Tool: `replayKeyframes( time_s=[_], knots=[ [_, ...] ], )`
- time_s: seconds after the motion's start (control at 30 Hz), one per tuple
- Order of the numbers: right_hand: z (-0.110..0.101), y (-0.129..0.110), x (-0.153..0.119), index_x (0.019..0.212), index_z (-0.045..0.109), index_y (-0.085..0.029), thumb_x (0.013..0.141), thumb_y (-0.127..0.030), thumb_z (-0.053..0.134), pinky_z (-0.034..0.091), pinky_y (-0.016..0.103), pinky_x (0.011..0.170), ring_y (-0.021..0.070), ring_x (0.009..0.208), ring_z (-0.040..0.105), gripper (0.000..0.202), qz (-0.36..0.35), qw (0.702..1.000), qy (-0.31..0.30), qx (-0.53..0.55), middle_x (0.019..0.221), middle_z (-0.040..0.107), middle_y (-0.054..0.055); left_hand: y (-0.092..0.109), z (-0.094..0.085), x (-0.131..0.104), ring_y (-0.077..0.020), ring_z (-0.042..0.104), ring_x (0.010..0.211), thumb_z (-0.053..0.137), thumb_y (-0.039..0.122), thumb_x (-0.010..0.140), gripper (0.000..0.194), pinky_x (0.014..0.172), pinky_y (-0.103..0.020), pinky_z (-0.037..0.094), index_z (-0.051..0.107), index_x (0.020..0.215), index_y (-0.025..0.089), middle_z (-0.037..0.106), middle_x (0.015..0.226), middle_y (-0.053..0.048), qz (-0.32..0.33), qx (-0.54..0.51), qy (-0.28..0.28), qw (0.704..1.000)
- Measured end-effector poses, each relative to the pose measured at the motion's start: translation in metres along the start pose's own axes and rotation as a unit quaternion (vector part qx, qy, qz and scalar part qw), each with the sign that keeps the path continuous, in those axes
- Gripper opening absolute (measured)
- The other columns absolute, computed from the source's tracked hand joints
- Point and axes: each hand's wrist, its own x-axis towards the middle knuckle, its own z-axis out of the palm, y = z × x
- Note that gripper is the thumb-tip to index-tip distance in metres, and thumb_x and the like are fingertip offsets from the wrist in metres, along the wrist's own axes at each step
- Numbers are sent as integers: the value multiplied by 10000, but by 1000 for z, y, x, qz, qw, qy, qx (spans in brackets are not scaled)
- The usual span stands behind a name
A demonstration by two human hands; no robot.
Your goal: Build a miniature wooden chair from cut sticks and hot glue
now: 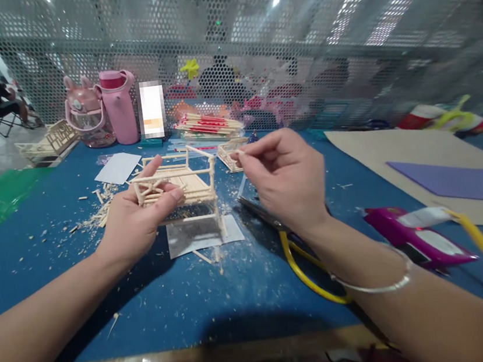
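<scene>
A small frame of pale wooden sticks [198, 187] is held above the blue tabletop by my left hand [140, 214], its thumb pressed on the near left part. To the right of the frame, my right hand [289, 178] pinches a tiny pale piece [238, 153] between thumb and fingertips. Scissors with yellow handles [299, 276] lie beneath my right wrist. Under the frame rests a grey-white paper [187, 240]. Behind the right fingertips, partly hidden, sits another small stick structure [227, 162].
Stick scraps [104, 206] litter the left side of the blue table [164, 308]. Pink bottles [120, 108], a lit phone [152, 109] and bundled sticks [208, 125] stand or lie at the back. On the right are a magenta device [420, 238] and a purple sheet [461, 180].
</scene>
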Motion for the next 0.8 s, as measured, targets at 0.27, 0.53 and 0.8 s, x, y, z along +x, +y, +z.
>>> replayKeyframes(
  time_s=[0.27, 0.53, 0.8],
  knots=[
    [3, 11, 9, 877, 674, -204, 790, -137, 581, 565, 323, 732, 121, 703, 667, 144, 102, 992, -43, 55, 763, 703, -14, -1, 0, -2, -267, 585, 1069, 712, 347, 702, 133, 979, -391, 412, 691, 710, 217, 678, 1107, -78, -3, -3, -20, 1000],
    [-10, -33, -11, 961, 628, -290, 855, -218, 571, 546, 316, 771, 148, 830, 678, 140, -70, 997, -23, -14, 917, 707, -10, 1, 3, -5, -283, 502, 1210, 726, 328, 681, 125, 969, -363, 439, 687, 695, 210, 581, 1301, -57, 2, -22, -15, 1000],
    [-2, -39, -23, 782, 692, -259, 803, -241, 649, 456, 359, 782, 165, 796, 615, 51, -157, 971, -70, -164, 794, 670, -3, 4, 6, -8, -260, 586, 1096, 735, 324, 668, 146, 880, -317, 494, 689, 707, 191, 512, 1380, -51, -11, -28, -23, 999]
  ],
)
